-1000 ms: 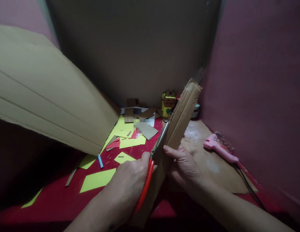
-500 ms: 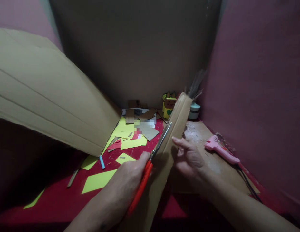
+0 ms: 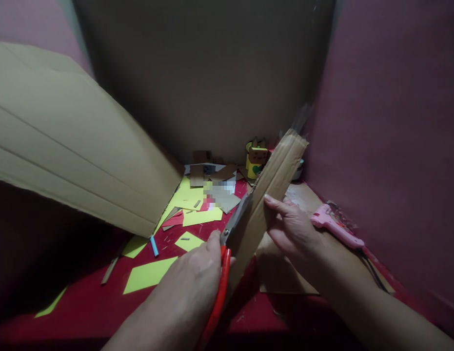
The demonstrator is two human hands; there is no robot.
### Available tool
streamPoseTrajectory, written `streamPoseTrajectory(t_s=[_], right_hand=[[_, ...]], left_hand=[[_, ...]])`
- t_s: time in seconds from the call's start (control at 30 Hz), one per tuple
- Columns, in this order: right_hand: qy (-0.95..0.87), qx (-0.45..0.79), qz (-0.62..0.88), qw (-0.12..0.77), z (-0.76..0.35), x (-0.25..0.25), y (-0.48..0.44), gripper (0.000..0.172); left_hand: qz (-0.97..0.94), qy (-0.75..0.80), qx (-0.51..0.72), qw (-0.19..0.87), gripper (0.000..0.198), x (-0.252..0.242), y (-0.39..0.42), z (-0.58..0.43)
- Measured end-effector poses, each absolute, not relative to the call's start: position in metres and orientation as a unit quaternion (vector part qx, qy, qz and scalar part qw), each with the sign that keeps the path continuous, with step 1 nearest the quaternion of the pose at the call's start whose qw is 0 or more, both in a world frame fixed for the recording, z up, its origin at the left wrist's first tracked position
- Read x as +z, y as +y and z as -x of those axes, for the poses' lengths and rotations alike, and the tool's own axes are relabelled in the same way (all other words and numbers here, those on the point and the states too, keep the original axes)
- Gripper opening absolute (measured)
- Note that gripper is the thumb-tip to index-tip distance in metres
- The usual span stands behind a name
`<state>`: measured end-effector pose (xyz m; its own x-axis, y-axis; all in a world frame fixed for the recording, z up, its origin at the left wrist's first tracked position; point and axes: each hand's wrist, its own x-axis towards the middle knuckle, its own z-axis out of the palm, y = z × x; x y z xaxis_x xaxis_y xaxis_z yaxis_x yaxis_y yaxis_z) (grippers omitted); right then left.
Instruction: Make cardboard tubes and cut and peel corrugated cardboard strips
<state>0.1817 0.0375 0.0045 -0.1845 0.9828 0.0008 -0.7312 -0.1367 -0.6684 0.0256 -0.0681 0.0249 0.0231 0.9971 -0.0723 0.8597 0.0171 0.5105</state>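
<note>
My left hand (image 3: 203, 268) is closed around the red handles of a pair of scissors (image 3: 222, 287). Their metal blades point up and away, lying along the left edge of a long cardboard strip (image 3: 274, 180); how far they are apart is partly hidden. Held at a slant, the strip rises toward the upper right, with a torn far end and crease lines along its length. My right hand (image 3: 294, 224) grips its right edge, thumb on the near face and fingers behind. The strip's lower end is hidden by my left hand and the scissors.
A large cardboard sheet (image 3: 84, 146) leans in from the left. Yellow paper pieces (image 3: 149, 274), cardboard scraps and a light blue stick (image 3: 154, 245) lie on the red cloth (image 3: 113, 312). At right, a pink glue gun (image 3: 336, 226) rests on a cardboard board (image 3: 285, 273) by the wall.
The cardboard strip has moved up and to the right. The scissor blades have shifted from across its face to its left edge. My right thumb now presses onto the strip.
</note>
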Motion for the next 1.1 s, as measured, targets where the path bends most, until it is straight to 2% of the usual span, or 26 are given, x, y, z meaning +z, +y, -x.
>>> streamPoseTrajectory(t_s=[0.2, 0.6, 0.87, 0.97, 1.1], right_hand=[[-0.284, 0.72, 0.214, 0.596, -0.18, 0.002, 0.029, 0.025], [-0.259, 0.728, 0.212, 0.599, -0.183, 0.001, 0.027, 0.032], [-0.268, 0.728, 0.222, 0.591, -0.184, -0.004, 0.026, 0.026], [-0.272, 0.73, 0.22, 0.587, -0.185, -0.006, 0.028, 0.024], [-0.27, 0.731, 0.228, 0.584, -0.183, -0.006, 0.026, 0.026]], left_hand=[[-0.725, 0.67, 0.109, 0.116, 0.04, 0.014, -0.063, -0.026], [-0.751, 0.653, 0.019, 0.097, 0.025, 0.027, -0.06, -0.033], [-0.776, 0.627, 0.0, 0.072, 0.026, 0.022, -0.057, -0.026], [-0.771, 0.632, 0.017, 0.084, 0.03, 0.022, -0.056, -0.026], [-0.736, 0.655, 0.078, 0.154, 0.033, 0.02, -0.059, -0.026]])
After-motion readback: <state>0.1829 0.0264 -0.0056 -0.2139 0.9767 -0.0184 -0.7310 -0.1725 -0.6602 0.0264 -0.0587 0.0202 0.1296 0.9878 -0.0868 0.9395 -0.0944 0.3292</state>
